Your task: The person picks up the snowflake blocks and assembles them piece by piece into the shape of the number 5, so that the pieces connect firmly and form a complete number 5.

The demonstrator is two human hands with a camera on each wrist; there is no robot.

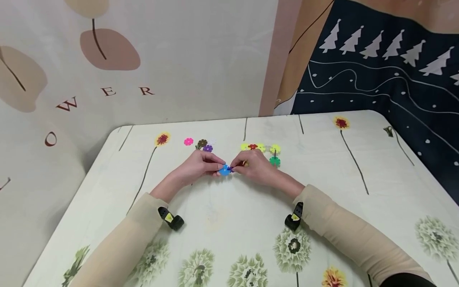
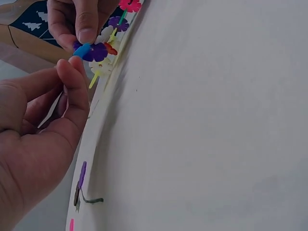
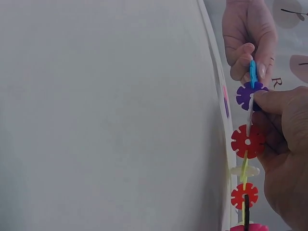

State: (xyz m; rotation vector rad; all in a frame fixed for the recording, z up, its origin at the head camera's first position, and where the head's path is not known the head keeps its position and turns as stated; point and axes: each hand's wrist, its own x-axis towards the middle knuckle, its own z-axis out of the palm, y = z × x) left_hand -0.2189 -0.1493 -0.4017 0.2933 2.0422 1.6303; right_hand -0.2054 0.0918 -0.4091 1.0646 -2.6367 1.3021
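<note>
My left hand (image 1: pixel 201 165) pinches a blue notched plastic disc (image 1: pixel 224 170) between thumb and fingers. Opposite it, my right hand (image 1: pixel 256 167) pinches a purple notched disc (image 3: pixel 246 95) between thumb and finger. The blue disc stands edge-on against the purple one in the right wrist view; how deep their slots mesh I cannot tell. From the purple disc runs a chain of linked discs, among them a white one, a red disc (image 3: pixel 248 141) and a second red disc (image 3: pixel 244 196). My right hand hides part of this chain in the head view.
Beyond my left hand lie a pink disc (image 1: pixel 188 141), a brown disc (image 1: pixel 202 143) and a loose purple disc (image 1: pixel 207 148). Behind the right hand are yellow, red and green discs (image 1: pixel 275 161) of the chain. A flower-print cloth (image 1: pixel 222 243) covers the table, with patterned hangings behind.
</note>
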